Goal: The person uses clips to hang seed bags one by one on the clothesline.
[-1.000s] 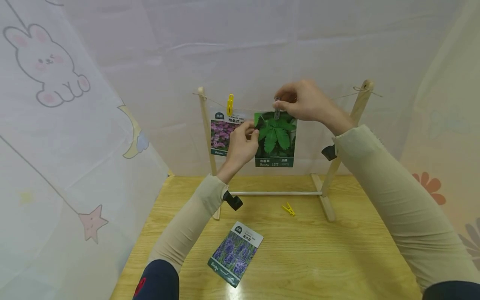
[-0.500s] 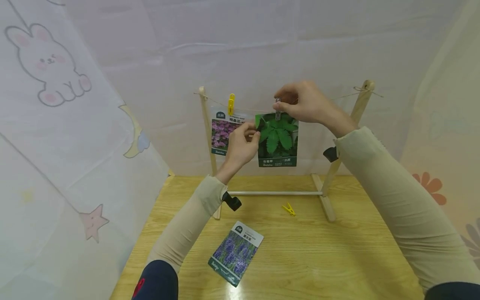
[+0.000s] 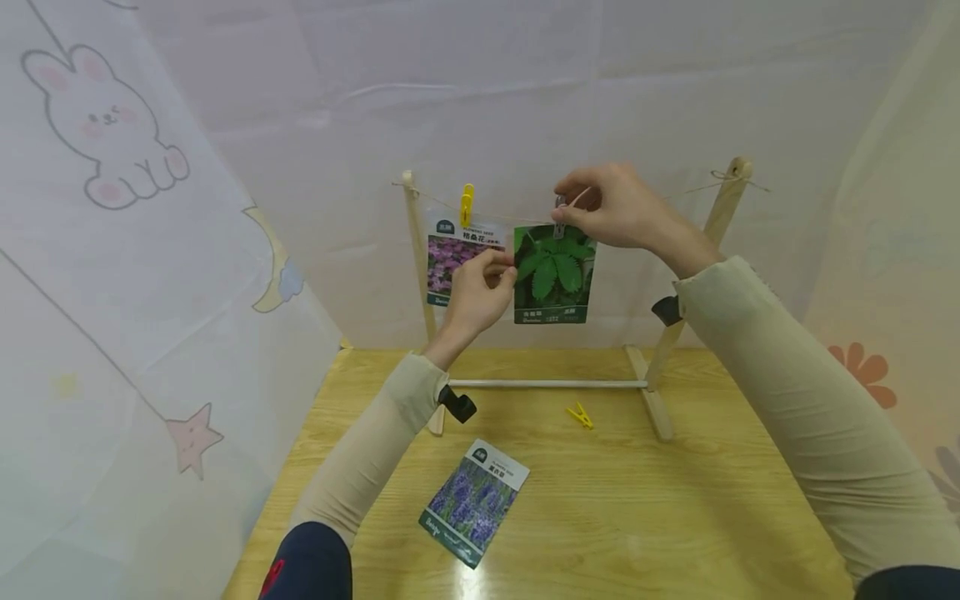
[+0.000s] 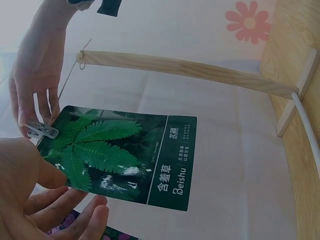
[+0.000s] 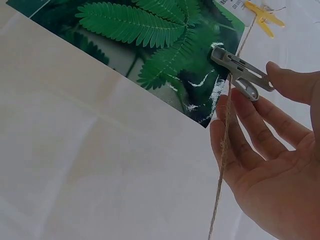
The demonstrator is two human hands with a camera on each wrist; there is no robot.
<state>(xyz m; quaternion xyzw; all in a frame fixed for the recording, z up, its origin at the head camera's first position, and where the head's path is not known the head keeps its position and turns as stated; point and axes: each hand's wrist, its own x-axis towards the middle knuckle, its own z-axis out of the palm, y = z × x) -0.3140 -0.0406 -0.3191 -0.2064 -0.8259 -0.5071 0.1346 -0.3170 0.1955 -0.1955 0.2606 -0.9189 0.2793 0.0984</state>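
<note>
A green mimosa seed packet (image 3: 553, 279) hangs upright at the twine line, its top edge in a grey clothespin (image 5: 240, 72). My right hand (image 3: 613, 208) pinches that clothespin's handles between thumb and fingers. At the packet's left edge, my left hand (image 3: 480, 290) holds it between thumb and fingertips, as the left wrist view (image 4: 30, 185) shows. Left of it hangs a pink-flower seed packet (image 3: 447, 265), partly hidden by my left hand, under a yellow clothespin (image 3: 467, 205). In the right wrist view, the twine (image 5: 223, 145) runs past my right fingers.
The twine is tied between two wooden posts (image 3: 724, 204), joined low down by a pale rod (image 3: 551, 384). On the table (image 3: 637, 517) lie a lavender seed packet (image 3: 475, 504) and another yellow clothespin (image 3: 580, 415). Printed cloth stands behind and at both sides.
Both hands keep their holds on the packet and the grey clothespin. The green packet's lower end has swung slightly. The head view has shifted a little.
</note>
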